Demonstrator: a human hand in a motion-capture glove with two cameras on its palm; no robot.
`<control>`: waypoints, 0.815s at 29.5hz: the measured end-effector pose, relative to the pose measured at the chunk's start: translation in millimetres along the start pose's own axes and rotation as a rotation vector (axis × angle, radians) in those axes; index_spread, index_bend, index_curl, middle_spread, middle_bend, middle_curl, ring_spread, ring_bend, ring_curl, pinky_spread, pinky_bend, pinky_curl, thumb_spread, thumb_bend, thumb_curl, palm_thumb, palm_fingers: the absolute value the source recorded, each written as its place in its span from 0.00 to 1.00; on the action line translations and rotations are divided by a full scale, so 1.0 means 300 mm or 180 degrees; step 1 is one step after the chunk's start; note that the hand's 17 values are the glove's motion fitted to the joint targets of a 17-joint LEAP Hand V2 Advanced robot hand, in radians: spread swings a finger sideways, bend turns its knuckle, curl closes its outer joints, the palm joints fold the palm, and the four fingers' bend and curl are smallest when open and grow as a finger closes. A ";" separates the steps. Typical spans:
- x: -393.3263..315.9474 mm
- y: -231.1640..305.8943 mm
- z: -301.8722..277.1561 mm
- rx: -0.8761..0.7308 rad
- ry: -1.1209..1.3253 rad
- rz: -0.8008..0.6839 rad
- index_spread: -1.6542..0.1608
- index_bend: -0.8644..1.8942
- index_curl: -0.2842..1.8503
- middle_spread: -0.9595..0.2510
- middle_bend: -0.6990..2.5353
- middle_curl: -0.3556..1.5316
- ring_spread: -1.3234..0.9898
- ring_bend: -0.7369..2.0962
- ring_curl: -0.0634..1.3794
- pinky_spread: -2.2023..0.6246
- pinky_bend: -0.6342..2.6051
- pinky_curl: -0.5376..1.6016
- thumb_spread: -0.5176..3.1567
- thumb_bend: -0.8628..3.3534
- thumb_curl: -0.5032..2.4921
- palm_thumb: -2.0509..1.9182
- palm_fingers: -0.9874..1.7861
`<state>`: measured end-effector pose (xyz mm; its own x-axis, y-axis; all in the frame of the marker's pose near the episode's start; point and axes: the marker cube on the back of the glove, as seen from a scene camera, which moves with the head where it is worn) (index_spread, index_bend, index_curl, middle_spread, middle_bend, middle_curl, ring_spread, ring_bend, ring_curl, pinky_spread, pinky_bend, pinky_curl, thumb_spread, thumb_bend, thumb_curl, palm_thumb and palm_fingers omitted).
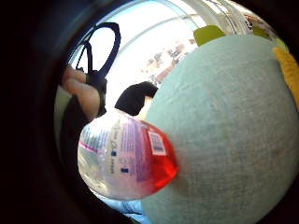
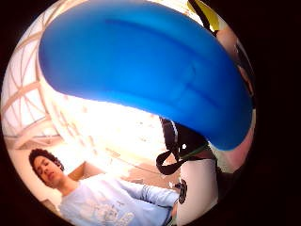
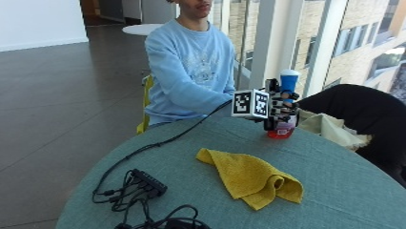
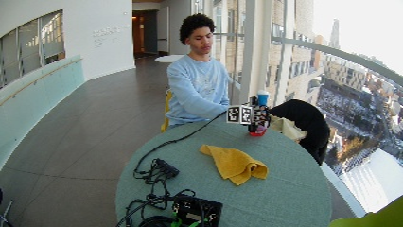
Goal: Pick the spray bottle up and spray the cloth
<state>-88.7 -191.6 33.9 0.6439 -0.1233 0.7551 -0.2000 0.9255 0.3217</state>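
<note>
In the outside view my gloved right hand (image 3: 279, 107) grips a clear spray bottle (image 3: 281, 130) with red liquid at its base and a blue cap (image 3: 289, 78). The bottle stands upright at the far side of the round teal table (image 3: 342, 191); whether its base touches the table I cannot tell. A crumpled yellow cloth (image 3: 250, 177) lies in the middle of the table, nearer the camera than the hand. The little finger side palm view shows the bottle's labelled body (image 1: 124, 156) close up, with the yellow cloth (image 1: 287, 70) at the edge. The blue cap (image 2: 141, 70) fills the thumb side palm view.
A black power strip with tangled cables (image 3: 147, 181) lies on the table's near left. A black jacket (image 3: 361, 114) and a beige cloth (image 3: 327, 129) hang over a chair beyond the bottle. A black box (image 4: 197, 210) sits at the near edge.
</note>
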 end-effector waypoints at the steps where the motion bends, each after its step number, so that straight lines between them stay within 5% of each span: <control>1: 0.000 0.003 -0.012 -0.0011 0.0015 -0.0004 0.77 0.34 0.27 0.72 0.32 0.43 0.53 0.46 0.32 0.73 0.34 0.44 0.40 0.20 0.35 0.72 0.74; 14: -0.040 0.173 -0.402 -0.0236 0.0973 -0.0059 0.74 0.35 0.25 0.72 0.32 0.43 0.54 0.43 0.31 0.78 0.30 0.43 0.42 0.20 0.32 0.70 0.67; 24: -0.030 0.531 -0.758 -0.0281 0.1702 0.0193 0.72 0.35 0.25 0.72 0.32 0.43 0.55 0.40 0.29 0.81 0.29 0.42 0.43 0.20 0.31 0.70 0.65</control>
<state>41.5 38.4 -51.3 0.9235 0.1091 0.3677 -0.2005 0.9546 0.2202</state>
